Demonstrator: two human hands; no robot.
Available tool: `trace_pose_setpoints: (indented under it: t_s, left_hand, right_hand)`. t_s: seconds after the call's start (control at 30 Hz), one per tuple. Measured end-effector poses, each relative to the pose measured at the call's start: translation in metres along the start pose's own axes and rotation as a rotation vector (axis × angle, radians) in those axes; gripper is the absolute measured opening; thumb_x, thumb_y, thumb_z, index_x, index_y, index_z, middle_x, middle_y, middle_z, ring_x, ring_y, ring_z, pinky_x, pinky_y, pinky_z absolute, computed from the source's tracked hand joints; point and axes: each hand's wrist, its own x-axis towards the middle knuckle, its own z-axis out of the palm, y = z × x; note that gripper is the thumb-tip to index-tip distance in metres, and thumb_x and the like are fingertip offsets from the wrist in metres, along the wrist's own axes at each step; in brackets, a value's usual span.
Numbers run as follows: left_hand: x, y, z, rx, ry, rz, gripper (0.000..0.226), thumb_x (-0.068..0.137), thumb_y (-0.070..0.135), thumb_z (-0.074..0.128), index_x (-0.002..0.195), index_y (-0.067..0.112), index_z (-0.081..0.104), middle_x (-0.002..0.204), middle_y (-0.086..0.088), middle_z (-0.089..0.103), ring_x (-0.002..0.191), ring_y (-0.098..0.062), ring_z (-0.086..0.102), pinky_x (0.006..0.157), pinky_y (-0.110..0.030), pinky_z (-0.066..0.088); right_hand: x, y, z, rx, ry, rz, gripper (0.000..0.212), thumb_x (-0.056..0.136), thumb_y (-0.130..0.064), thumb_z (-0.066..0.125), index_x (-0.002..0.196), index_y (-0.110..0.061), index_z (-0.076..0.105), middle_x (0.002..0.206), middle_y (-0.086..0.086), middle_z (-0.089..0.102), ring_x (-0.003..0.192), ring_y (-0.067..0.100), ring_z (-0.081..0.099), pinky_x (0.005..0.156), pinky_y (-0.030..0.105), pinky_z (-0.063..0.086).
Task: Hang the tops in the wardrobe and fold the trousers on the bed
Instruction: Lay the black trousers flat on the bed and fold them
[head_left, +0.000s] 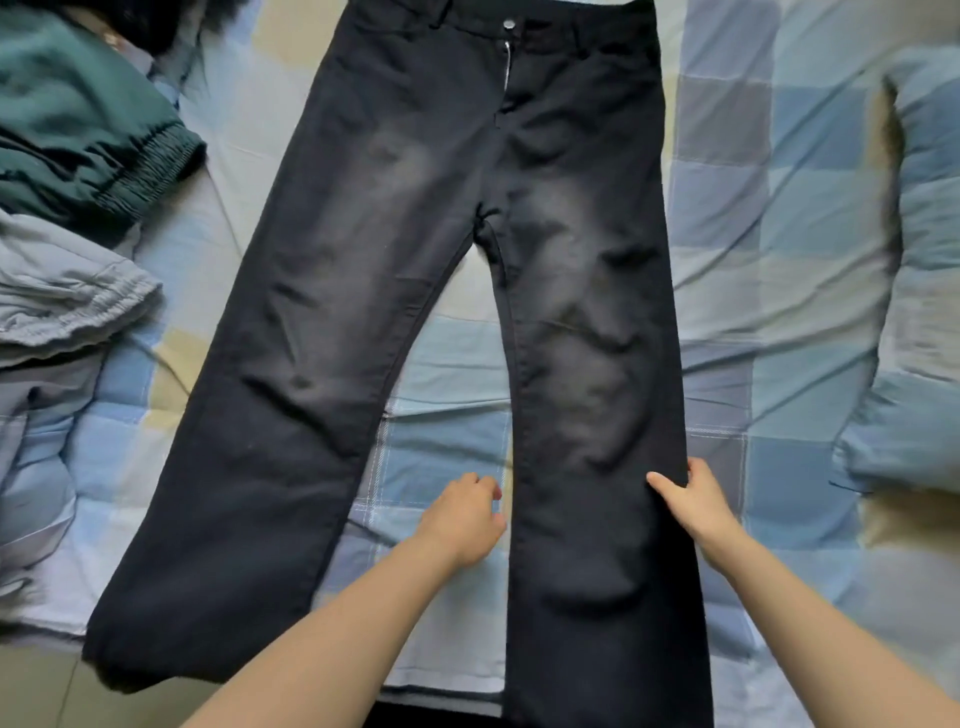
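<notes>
Black trousers (415, 249) lie spread flat on the bed, waistband at the far end and both legs fanned toward me. My right hand (693, 501) grips the outer edge of the right leg, thumb on top of the cloth and fingers round the seam. My left hand (465, 519) is at the inner edge of that same leg, fingers curled at the seam; whether they pinch the cloth cannot be told. The left leg lies untouched to the left.
The checked blue, grey and cream bedcover (769, 312) lies under everything. A dark green garment (88, 140) and a light grey one (67, 291) are heaped at the left. A blue checked pillow or quilt roll (919, 291) runs along the right edge.
</notes>
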Motion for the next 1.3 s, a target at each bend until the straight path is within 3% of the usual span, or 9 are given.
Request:
trace_pose_setpoints:
  t_s: [0.1, 0.2, 0.33, 0.6, 0.73, 0.83, 1.0, 1.13, 1.3]
  left_hand:
    - [0.000, 0.033, 0.010, -0.260, -0.123, 0.080, 0.054, 0.085, 0.039, 0.067, 0.134, 0.025, 0.048, 0.128, 0.002, 0.049, 0.112, -0.017, 0.054, 0.095, -0.028, 0.044]
    - [-0.004, 0.066, 0.023, -0.408, -0.184, 0.127, 0.078, 0.067, 0.057, 0.077, 0.132, 0.032, 0.043, 0.124, 0.010, 0.054, 0.104, -0.010, 0.056, 0.087, -0.025, 0.047]
    - [0.001, 0.095, 0.035, -0.553, 0.083, -0.084, 0.039, 0.075, 0.044, 0.070, 0.102, 0.024, 0.050, 0.100, 0.004, 0.065, 0.093, -0.017, 0.061, 0.073, -0.031, 0.050]
    - [-0.001, 0.090, 0.023, -0.733, 0.091, -0.104, 0.013, 0.082, 0.014, 0.057, 0.095, 0.012, 0.059, 0.088, -0.006, 0.066, 0.082, -0.023, 0.064, 0.077, -0.041, 0.057]
    - [-0.005, 0.080, 0.019, -0.518, 0.219, 0.013, 0.061, 0.082, 0.004, 0.049, 0.135, 0.029, 0.029, 0.082, 0.001, 0.051, 0.075, -0.022, 0.053, 0.063, -0.036, 0.043]
    - [-0.009, 0.071, 0.005, -0.444, 0.186, 0.195, 0.087, 0.082, -0.002, 0.043, 0.142, 0.054, 0.017, 0.095, 0.004, 0.047, 0.084, -0.019, 0.050, 0.068, -0.034, 0.042]
    - [-0.012, 0.061, -0.017, -0.370, 0.163, 0.215, 0.009, 0.087, 0.033, 0.045, 0.091, 0.031, 0.054, 0.086, 0.009, 0.055, 0.086, -0.019, 0.053, 0.075, -0.037, 0.049]
    - [-0.015, 0.058, -0.026, -0.433, 0.253, 0.169, 0.050, 0.090, 0.051, 0.048, 0.058, 0.015, 0.032, 0.054, 0.000, 0.033, 0.058, -0.019, 0.035, 0.054, -0.034, 0.030]
    - [-0.022, 0.017, -0.049, -0.505, 0.288, 0.065, 0.028, 0.077, 0.024, 0.055, 0.058, 0.015, 0.036, 0.055, 0.003, 0.036, 0.055, -0.012, 0.034, 0.051, -0.028, 0.030]
  right_hand:
    - [-0.020, -0.016, 0.004, 0.133, -0.152, -0.160, 0.018, 0.098, -0.024, 0.051, 0.115, -0.023, 0.057, 0.113, -0.001, 0.066, 0.097, 0.008, 0.061, 0.078, 0.021, 0.045]
    - [-0.037, -0.040, 0.008, 0.256, -0.390, -0.054, 0.040, 0.101, -0.044, 0.036, 0.118, -0.019, 0.062, 0.094, 0.014, 0.063, 0.082, 0.019, 0.056, 0.072, 0.031, 0.042]
    - [-0.036, -0.070, -0.002, 0.120, -0.515, -0.135, 0.055, 0.101, -0.050, 0.024, 0.111, -0.022, 0.071, 0.104, 0.003, 0.072, 0.094, 0.019, 0.064, 0.087, 0.033, 0.049]
    - [0.027, -0.150, 0.014, 0.137, -0.238, -0.058, 0.028, 0.100, -0.039, 0.042, 0.106, -0.012, 0.048, 0.090, 0.007, 0.059, 0.072, 0.021, 0.063, 0.059, 0.031, 0.053]
    - [0.056, -0.177, 0.031, 0.024, -0.174, -0.018, 0.030, 0.096, -0.030, 0.051, 0.118, -0.010, 0.046, 0.101, 0.012, 0.061, 0.071, 0.025, 0.066, 0.056, 0.029, 0.052]
    - [0.069, -0.191, 0.038, -0.052, -0.086, -0.023, 0.011, 0.092, -0.019, 0.051, 0.094, -0.008, 0.049, 0.103, 0.015, 0.063, 0.063, 0.023, 0.063, 0.054, 0.027, 0.049]
    - [0.082, -0.206, 0.039, -0.134, -0.010, -0.027, 0.037, 0.092, -0.035, 0.057, 0.110, -0.005, 0.048, 0.110, 0.013, 0.054, 0.092, 0.031, 0.061, 0.069, 0.038, 0.056]
    - [0.091, -0.215, 0.041, -0.054, -0.005, -0.004, 0.038, 0.090, -0.020, 0.060, 0.121, -0.001, 0.049, 0.118, 0.017, 0.059, 0.101, 0.033, 0.062, 0.070, 0.038, 0.055]
    - [0.092, -0.251, 0.049, 0.184, 0.095, -0.114, 0.029, 0.087, -0.009, 0.055, 0.116, -0.010, 0.049, 0.112, 0.008, 0.060, 0.089, 0.024, 0.060, 0.068, 0.039, 0.056]
